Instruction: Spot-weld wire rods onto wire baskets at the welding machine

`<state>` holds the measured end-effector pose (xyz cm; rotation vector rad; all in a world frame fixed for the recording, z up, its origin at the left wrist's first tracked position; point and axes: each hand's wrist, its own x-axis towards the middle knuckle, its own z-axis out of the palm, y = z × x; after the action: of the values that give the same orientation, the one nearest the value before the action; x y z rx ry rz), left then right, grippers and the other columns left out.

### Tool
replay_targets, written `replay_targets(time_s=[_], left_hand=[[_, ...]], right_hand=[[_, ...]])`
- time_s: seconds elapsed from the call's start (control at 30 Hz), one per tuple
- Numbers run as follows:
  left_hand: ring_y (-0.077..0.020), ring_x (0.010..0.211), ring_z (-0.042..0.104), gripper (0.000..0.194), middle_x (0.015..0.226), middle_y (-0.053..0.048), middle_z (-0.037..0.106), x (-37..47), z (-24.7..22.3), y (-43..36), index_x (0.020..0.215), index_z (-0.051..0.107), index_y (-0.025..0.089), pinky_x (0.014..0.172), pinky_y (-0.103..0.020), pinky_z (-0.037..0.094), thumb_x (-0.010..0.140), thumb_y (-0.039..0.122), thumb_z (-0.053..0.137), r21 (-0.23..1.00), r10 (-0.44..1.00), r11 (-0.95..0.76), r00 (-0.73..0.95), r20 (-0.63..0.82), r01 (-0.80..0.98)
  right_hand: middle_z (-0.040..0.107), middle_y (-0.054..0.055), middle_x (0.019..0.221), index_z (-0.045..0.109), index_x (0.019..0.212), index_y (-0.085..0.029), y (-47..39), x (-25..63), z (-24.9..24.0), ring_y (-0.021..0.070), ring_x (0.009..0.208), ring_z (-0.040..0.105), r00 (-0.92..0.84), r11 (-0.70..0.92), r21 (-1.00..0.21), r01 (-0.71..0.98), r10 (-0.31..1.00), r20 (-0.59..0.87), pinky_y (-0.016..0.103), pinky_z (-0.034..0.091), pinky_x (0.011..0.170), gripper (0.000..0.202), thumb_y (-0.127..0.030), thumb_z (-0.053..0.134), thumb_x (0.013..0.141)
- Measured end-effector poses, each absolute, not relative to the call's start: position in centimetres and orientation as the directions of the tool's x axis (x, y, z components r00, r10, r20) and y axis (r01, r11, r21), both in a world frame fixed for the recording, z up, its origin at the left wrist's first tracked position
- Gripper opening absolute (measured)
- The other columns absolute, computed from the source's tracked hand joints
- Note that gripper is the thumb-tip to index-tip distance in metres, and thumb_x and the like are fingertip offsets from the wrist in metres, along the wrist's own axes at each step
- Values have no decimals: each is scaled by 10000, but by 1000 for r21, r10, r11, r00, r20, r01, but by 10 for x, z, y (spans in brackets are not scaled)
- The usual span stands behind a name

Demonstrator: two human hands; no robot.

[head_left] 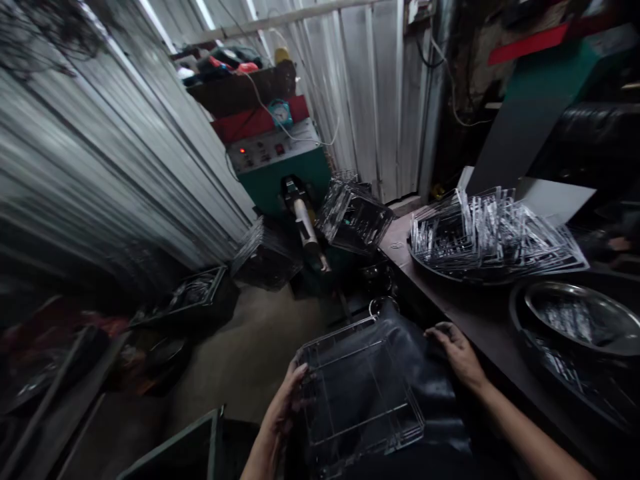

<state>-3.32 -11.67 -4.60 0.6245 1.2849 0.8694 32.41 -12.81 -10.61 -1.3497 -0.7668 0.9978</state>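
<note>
A rectangular wire basket frame (363, 383) lies tilted over my lap, on a glossy black apron (425, 387). My left hand (291, 390) grips its left side, thumb over the wire and the other fingers mostly hidden beneath. To the right of the frame, my right hand (457, 350) is beside the apron and the bench edge. Its fingers are curled and pressed together, and whatever they may hold is too dark and small to name. In front of me stands a green welding machine (280, 175) with a pale arm reaching toward me.
On the bench (463, 310) at right sits a round tray (467, 277) heaped with wire frames. Nearer, a metal bowl (537, 293) holds small wire parts. Stacked wire baskets (355, 217) flank the machine. A green-edged crate (170, 443) and a parts bin (220, 283) are at left.
</note>
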Motion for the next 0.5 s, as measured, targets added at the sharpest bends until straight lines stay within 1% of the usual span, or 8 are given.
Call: replay_targets(time_s=[0.07, 0.13, 0.23, 0.3, 0.33, 0.37, 0.43, 0.5], left_hand=[[-233, 1007, 553, 698, 1061, -70, 585, -38, -47, -120, 1302, 338, 334, 643, -289, 476, 680, 483, 616, 835, 855, 518, 66, -515, -185], [-234, 1022, 531, 719, 1044, -69, 576, -42, -49, -123, 1301, 334, 322, 632, -278, 467, 662, 483, 622, 859, 876, 482, 54, -480, -172], [-232, 1008, 532, 723, 1052, -67, 574, -43, -49, -127, 1287, 341, 304, 635, -268, 456, 647, 453, 643, 886, 910, 413, 53, -412, -211], [-228, 986, 545, 755, 1048, -69, 578, -41, -43, -129, 1271, 355, 282, 648, -262, 452, 608, 423, 688, 904, 934, 350, 22, -356, -248], [-228, 980, 548, 789, 1036, -71, 580, -41, -38, -130, 1260, 363, 265, 666, -264, 453, 572, 410, 719, 915, 948, 304, -12, -319, -263], [-228, 984, 548, 825, 1030, -74, 581, -40, -30, -130, 1250, 370, 246, 699, -271, 455, 532, 393, 749, 930, 962, 247, -48, -269, -273], [-234, 1033, 530, 873, 1075, -85, 568, -39, -11, -130, 1229, 375, 225, 804, -296, 446, 474, 353, 793, 961, 988, 93, -95, -121, -259], [-246, 1103, 493, 880, 1166, -98, 529, -41, 11, -129, 1219, 371, 219, 916, -334, 404, 464, 320, 810, 980, 990, -108, -111, 90, -168]], right_hand=[[645, 29, 767, 581, 822, -182, -130, 298, -122, 165, 767, 595, 393, -47, -991, -128, 915, -95, 262, 473, 708, 347, -458, 677, 634], [630, 16, 739, 584, 806, -178, -125, 291, -132, 149, 721, 587, 437, -40, -978, -203, 890, -127, 245, 483, 671, 320, -410, 697, 617], [581, -8, 653, 564, 789, -170, -110, 302, -131, 102, 552, 543, 464, -81, -869, -488, 819, -337, 191, 460, 481, 223, -259, 684, 624], [537, -14, 607, 556, 778, -157, -99, 312, -121, 79, 485, 504, 389, -128, -749, -650, 790, -473, 140, 376, 362, 163, -135, 622, 631], [518, -14, 592, 554, 778, -152, -95, 316, -116, 74, 471, 494, 335, -158, -700, -696, 791, -512, 123, 340, 330, 166, -88, 586, 628], [501, -16, 578, 551, 776, -151, -91, 320, -110, 71, 460, 486, 288, -185, -664, -724, 794, -535, 115, 320, 312, 180, -58, 558, 623], [492, -13, 575, 543, 769, -161, -86, 326, -101, 72, 451, 486, 225, -234, -636, -736, 800, -556, 129, 361, 322, 191, -46, 533, 617], [520, 6, 600, 546, 754, -181, -82, 330, -97, 95, 474, 524, 229, -252, -694, -674, 822, -521, 184, 451, 385, 158, -86, 540, 627]])
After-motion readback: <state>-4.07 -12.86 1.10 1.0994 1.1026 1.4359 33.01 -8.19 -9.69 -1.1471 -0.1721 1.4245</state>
